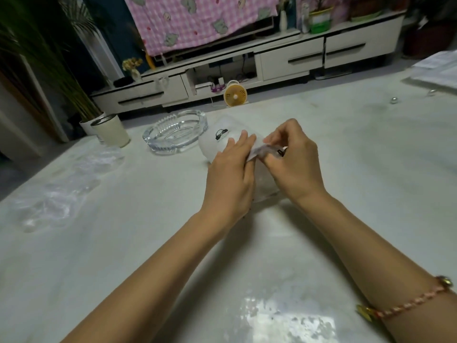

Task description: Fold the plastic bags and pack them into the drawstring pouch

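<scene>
Crumpled clear plastic bags lie left on the smooth table. Farther off, a ribbed glass ashtray sits just beside a soft white pouch. The left hand, fingers together, presses a folded bag; the right hand pinches its edge.

A home living room: a long low white media cabinet with drawers lines the far wall; a pink checked cartoon-print cloth hangs over the screen above it; a small round yellow fan stands before it; a clear glass ashtray sits on the pale marble-look table; tall green potted fronds stand at left.
</scene>
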